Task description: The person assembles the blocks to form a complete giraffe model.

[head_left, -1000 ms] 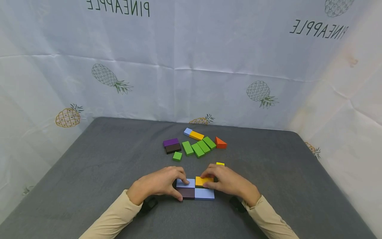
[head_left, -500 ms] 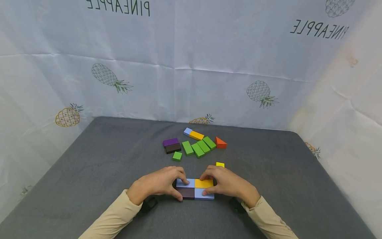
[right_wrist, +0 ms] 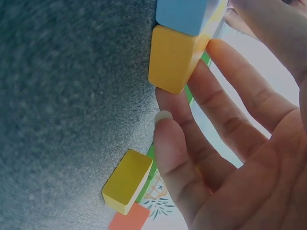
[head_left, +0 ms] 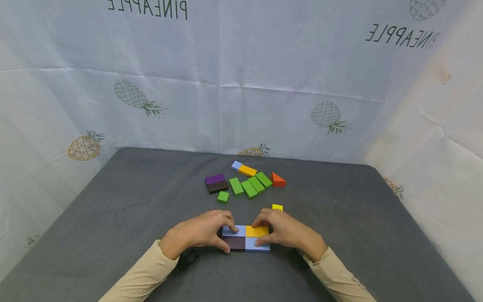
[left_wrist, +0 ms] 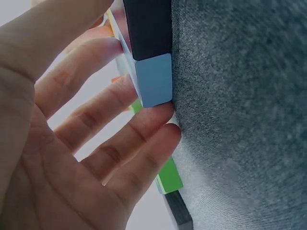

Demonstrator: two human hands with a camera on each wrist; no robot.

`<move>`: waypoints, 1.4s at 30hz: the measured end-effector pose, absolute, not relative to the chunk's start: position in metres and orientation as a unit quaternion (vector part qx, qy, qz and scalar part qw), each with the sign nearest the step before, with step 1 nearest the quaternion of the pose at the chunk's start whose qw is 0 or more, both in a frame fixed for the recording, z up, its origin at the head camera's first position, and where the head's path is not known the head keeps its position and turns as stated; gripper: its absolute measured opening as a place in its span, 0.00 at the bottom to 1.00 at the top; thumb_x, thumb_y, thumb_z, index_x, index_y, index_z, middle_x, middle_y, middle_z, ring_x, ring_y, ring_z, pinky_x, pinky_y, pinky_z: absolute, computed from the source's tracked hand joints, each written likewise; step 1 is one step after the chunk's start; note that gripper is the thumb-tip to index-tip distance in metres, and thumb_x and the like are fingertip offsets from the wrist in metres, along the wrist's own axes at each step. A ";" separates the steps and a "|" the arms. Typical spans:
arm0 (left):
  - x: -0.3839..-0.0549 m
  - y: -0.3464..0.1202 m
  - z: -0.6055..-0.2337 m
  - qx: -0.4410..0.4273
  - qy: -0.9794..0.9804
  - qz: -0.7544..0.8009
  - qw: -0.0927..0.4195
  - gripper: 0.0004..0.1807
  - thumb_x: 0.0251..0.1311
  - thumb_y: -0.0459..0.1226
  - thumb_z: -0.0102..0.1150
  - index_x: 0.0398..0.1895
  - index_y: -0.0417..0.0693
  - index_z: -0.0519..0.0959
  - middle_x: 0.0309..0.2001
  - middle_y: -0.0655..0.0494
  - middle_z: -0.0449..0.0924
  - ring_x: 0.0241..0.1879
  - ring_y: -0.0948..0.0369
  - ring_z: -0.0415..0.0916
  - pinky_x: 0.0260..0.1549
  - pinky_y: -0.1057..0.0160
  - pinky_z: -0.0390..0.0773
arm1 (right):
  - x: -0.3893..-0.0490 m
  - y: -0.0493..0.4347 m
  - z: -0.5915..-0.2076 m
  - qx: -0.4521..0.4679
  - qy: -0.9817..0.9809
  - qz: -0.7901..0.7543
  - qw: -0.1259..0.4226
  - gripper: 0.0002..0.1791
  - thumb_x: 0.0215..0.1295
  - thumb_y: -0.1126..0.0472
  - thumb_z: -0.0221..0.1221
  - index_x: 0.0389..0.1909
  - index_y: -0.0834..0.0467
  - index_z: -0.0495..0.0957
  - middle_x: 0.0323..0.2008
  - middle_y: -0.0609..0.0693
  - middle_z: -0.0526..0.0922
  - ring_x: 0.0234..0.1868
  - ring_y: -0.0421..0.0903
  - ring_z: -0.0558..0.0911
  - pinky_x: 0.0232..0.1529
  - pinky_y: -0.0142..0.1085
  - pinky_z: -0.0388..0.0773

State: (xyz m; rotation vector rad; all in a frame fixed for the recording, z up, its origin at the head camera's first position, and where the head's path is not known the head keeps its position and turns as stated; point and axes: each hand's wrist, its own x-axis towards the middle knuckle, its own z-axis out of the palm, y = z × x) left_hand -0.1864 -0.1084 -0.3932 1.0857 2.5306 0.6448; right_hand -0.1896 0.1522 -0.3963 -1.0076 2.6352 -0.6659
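Four-part rectangle on the dark cloth: a light blue block (head_left: pixel 231 231) and an orange-yellow block (head_left: pixel 257 231) at the back, a dark brown block (head_left: pixel 235 244) and another light blue block (head_left: pixel 264 246) in front. My left hand (head_left: pixel 201 230) holds the left pair, thumb at the brown block's near corner, a forefinger on the blue top and other fingers at its far end (left_wrist: pixel 153 81). My right hand (head_left: pixel 288 230) rests fingertips on the orange-yellow block's far edge (right_wrist: pixel 172 60); its thumb lies on the front light blue block.
Farther back lie several green blocks (head_left: pixel 249 190), a purple block (head_left: pixel 215 179), a dark block (head_left: pixel 218 187), a light blue piece (head_left: pixel 236 165) touching an orange-yellow one (head_left: pixel 247 170), and an orange-red triangle (head_left: pixel 278 180). A yellow block (right_wrist: pixel 127 179) lies just beyond my right hand.
The orange-yellow block has come down flush beside the back light blue block. My right thumb has shifted from it to the front light blue block. My left hand stays in place.
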 end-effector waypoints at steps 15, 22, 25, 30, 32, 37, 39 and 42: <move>-0.175 -0.117 -0.402 0.390 0.889 0.211 0.118 0.25 0.58 0.48 0.69 0.58 0.52 0.82 0.58 0.59 0.77 0.56 0.61 0.73 0.56 0.57 0.77 | -0.189 0.151 -0.394 -0.336 0.905 -0.225 0.129 0.19 0.54 0.48 0.73 0.45 0.51 0.85 0.43 0.41 0.82 0.41 0.36 0.76 0.46 0.33 0.77; -0.168 -0.119 -0.405 0.384 0.891 0.217 0.103 0.28 0.60 0.48 0.67 0.63 0.51 0.78 0.63 0.54 0.74 0.60 0.57 0.71 0.59 0.53 0.75 | -0.190 0.151 -0.393 -0.335 0.905 -0.226 0.133 0.19 0.53 0.49 0.73 0.45 0.51 0.84 0.43 0.41 0.82 0.42 0.36 0.76 0.48 0.34 0.77; -0.167 -0.119 -0.404 0.380 0.891 0.225 0.103 0.28 0.60 0.49 0.67 0.63 0.52 0.78 0.64 0.55 0.73 0.61 0.58 0.70 0.59 0.53 0.74 | -0.191 0.151 -0.393 -0.336 0.904 -0.226 0.135 0.20 0.53 0.48 0.73 0.45 0.51 0.84 0.43 0.41 0.82 0.42 0.36 0.77 0.49 0.35 0.78; -0.166 -0.120 -0.404 0.392 0.890 0.218 0.086 0.22 0.61 0.47 0.67 0.57 0.52 0.82 0.60 0.57 0.75 0.58 0.59 0.70 0.57 0.55 0.75 | -0.192 0.151 -0.393 -0.343 0.904 -0.221 0.125 0.21 0.55 0.43 0.71 0.45 0.50 0.84 0.42 0.40 0.81 0.42 0.36 0.77 0.49 0.35 0.78; -0.166 -0.120 -0.404 0.398 0.889 0.213 0.080 0.21 0.61 0.47 0.67 0.56 0.52 0.83 0.59 0.57 0.76 0.58 0.59 0.71 0.57 0.56 0.76 | -0.194 0.150 -0.392 -0.346 0.905 -0.220 0.110 0.21 0.57 0.41 0.69 0.44 0.50 0.84 0.42 0.40 0.82 0.42 0.37 0.78 0.48 0.36 0.78; -0.166 -0.120 -0.403 0.394 0.891 0.209 0.084 0.20 0.62 0.47 0.66 0.56 0.53 0.83 0.59 0.58 0.76 0.58 0.60 0.71 0.57 0.57 0.76 | -0.202 0.147 -0.388 -0.339 0.914 -0.215 0.066 0.19 0.63 0.42 0.64 0.45 0.52 0.84 0.41 0.42 0.83 0.41 0.40 0.80 0.44 0.36 0.79; -0.166 -0.120 -0.403 0.391 0.893 0.207 0.086 0.20 0.62 0.47 0.66 0.56 0.54 0.83 0.59 0.59 0.76 0.57 0.61 0.70 0.57 0.57 0.75 | -0.207 0.146 -0.387 -0.333 0.918 -0.210 0.055 0.17 0.65 0.45 0.63 0.46 0.52 0.84 0.42 0.43 0.84 0.41 0.41 0.80 0.44 0.36 0.79; -0.166 -0.120 -0.403 0.387 0.894 0.208 0.089 0.20 0.62 0.47 0.66 0.56 0.54 0.83 0.59 0.59 0.76 0.57 0.61 0.70 0.57 0.58 0.75 | -0.216 0.142 -0.387 -0.325 0.922 -0.205 0.047 0.17 0.65 0.48 0.64 0.48 0.54 0.83 0.44 0.45 0.84 0.42 0.42 0.81 0.45 0.38 0.80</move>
